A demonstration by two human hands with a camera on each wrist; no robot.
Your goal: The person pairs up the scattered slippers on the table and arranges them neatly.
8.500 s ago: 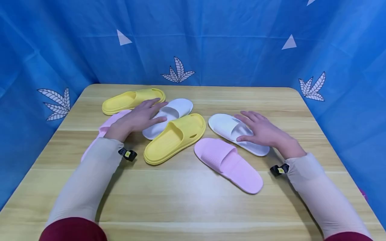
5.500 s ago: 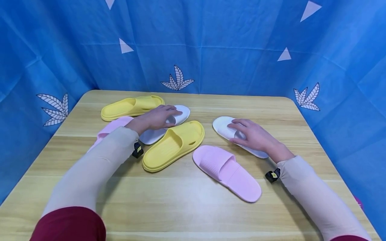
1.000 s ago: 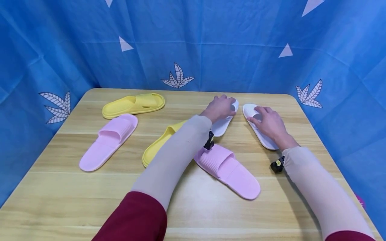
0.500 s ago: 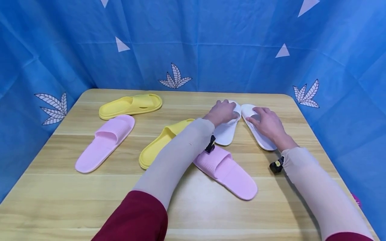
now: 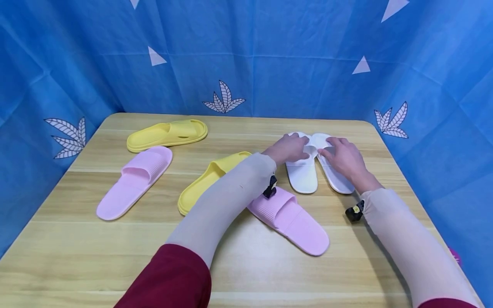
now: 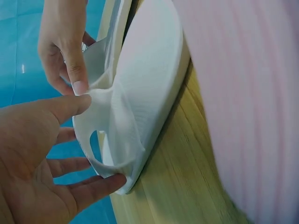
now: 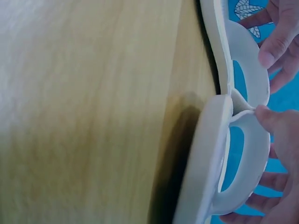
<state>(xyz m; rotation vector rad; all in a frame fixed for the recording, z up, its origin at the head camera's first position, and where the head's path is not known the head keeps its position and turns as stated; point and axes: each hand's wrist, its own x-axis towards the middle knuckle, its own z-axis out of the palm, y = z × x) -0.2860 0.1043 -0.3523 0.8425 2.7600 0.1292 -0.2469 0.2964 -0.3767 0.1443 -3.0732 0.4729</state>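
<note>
Two white slippers lie side by side at the back right of the table, their toe ends touching and heels slightly apart. With thumb and fingers spread across the strap, my left hand (image 5: 288,149) grips the left white slipper (image 5: 302,176). My right hand (image 5: 346,158) holds the right white slipper (image 5: 339,182) by its strap in the same way. In the left wrist view, thumb and fingers of the left hand (image 6: 28,158) sit at opposite sides of the strap. The right wrist view shows both straps meeting beside the right thumb (image 7: 266,116).
A pink slipper (image 5: 304,231) lies partly under my left forearm, which also covers part of a yellow slipper (image 5: 200,188). Another pink slipper (image 5: 123,194) and another yellow slipper (image 5: 154,134) lie at the left. A blue curtain (image 5: 308,64) surrounds the wooden table (image 5: 154,265).
The left white slipper has come from between the yellow slippers to the right and turned, now touching the right one. The right white slipper has shifted right and turned more upright.
</note>
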